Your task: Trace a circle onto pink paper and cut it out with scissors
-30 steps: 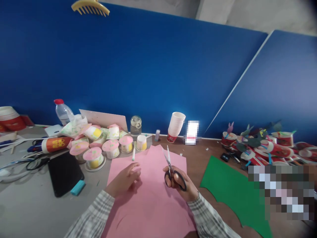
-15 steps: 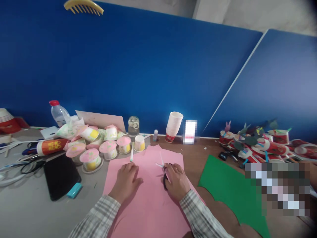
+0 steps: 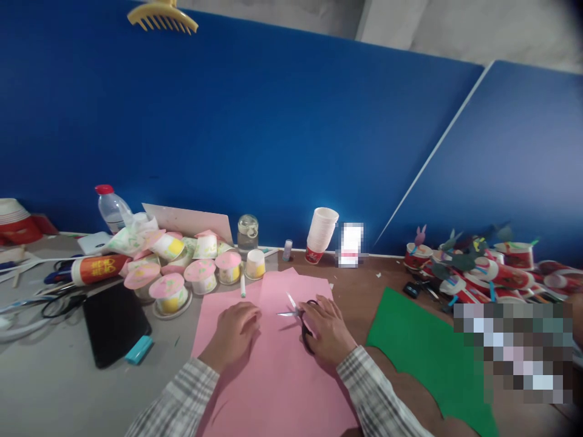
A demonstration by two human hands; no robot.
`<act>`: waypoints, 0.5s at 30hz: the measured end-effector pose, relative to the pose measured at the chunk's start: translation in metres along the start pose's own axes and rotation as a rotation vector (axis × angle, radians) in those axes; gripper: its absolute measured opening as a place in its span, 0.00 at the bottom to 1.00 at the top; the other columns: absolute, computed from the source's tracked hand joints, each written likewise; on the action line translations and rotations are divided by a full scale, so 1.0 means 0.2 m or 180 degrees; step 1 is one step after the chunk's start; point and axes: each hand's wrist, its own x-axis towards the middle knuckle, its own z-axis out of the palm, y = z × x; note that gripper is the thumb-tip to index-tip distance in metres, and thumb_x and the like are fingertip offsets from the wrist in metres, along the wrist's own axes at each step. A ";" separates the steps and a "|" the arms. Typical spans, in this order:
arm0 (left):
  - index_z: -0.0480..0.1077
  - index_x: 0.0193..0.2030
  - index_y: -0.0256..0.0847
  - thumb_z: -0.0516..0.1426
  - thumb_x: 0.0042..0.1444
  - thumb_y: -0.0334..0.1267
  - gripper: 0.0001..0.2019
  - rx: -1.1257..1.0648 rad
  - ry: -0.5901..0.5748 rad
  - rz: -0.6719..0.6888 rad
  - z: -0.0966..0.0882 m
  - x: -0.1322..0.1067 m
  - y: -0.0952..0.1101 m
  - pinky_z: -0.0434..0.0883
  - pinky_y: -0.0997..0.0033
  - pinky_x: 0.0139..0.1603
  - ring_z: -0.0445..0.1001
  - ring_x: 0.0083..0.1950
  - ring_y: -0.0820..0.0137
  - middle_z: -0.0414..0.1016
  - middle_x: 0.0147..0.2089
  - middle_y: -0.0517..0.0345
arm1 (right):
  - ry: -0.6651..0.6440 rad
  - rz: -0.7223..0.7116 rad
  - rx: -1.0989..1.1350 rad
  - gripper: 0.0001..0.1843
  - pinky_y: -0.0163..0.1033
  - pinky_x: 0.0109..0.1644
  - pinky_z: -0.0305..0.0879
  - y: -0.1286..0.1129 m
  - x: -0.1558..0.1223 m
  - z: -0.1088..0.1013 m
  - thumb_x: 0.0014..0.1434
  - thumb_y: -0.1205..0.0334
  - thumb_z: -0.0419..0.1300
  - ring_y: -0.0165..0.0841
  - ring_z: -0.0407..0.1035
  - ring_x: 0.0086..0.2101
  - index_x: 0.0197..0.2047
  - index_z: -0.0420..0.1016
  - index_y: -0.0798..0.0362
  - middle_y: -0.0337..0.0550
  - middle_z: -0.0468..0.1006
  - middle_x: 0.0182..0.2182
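Two layers of pink paper (image 3: 282, 376) lie in front of me, one edge running down beside my left hand. My left hand (image 3: 234, 331) rests on the paper with its fingers loosely bent and the thumb a little apart; nothing shows in it. In my right hand (image 3: 330, 331) is a pair of scissors (image 3: 305, 325) with black handles. Their blades are spread and point up and left above the paper. Some of the right fingers lie over the handle and hide part of it. A white marker (image 3: 243, 286) lies at the paper's far edge.
Several pink-topped paper cups (image 3: 168, 294) crowd the left, near a black tablet (image 3: 117, 326) and a blue block (image 3: 139, 350). Stacked cups (image 3: 321, 235) stand at the back. Green paper (image 3: 419, 346) lies right, below red cups (image 3: 505, 273). A blurred patch covers the far right.
The scissors' blades have spread wider and turned further left. My left thumb has drawn in towards the fingers. The whole view has shifted slightly.
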 end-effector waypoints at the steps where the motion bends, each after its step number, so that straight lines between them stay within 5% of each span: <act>1: 0.70 0.38 0.52 0.57 0.43 0.39 0.12 0.0042 -0.0009 0.0035 0.00 0.00 0.00 0.65 0.60 0.52 0.69 0.48 0.63 0.74 0.45 0.62 | -0.0051 0.0013 -0.0002 0.32 0.58 0.60 0.41 0.02 0.00 -0.01 0.42 0.60 0.58 0.52 0.51 0.56 0.54 0.62 0.42 0.42 0.71 0.50; 7: 0.67 0.45 0.57 0.58 0.45 0.41 0.18 0.0212 -0.0322 0.0366 0.00 -0.02 0.00 0.57 0.55 0.60 0.59 0.58 0.60 0.66 0.55 0.63 | -0.0367 -0.0351 0.0259 0.33 0.58 0.60 0.44 0.09 -0.04 -0.05 0.41 0.67 0.55 0.50 0.51 0.57 0.53 0.63 0.40 0.40 0.70 0.51; 11: 0.61 0.50 0.61 0.55 0.47 0.47 0.21 0.0514 -0.0778 0.0657 -0.01 -0.03 0.00 0.48 0.43 0.62 0.46 0.64 0.53 0.55 0.63 0.65 | -0.0467 -0.0732 0.0418 0.34 0.57 0.60 0.44 0.09 -0.05 -0.06 0.41 0.69 0.54 0.49 0.50 0.58 0.54 0.61 0.40 0.39 0.70 0.52; 15: 0.60 0.50 0.64 0.53 0.49 0.50 0.19 0.0611 -0.1109 0.0716 -0.04 -0.05 0.02 0.41 0.35 0.60 0.43 0.64 0.49 0.56 0.62 0.66 | -0.0490 -0.0887 0.0427 0.35 0.55 0.61 0.45 0.07 -0.05 -0.06 0.41 0.71 0.53 0.47 0.50 0.58 0.55 0.61 0.41 0.39 0.69 0.52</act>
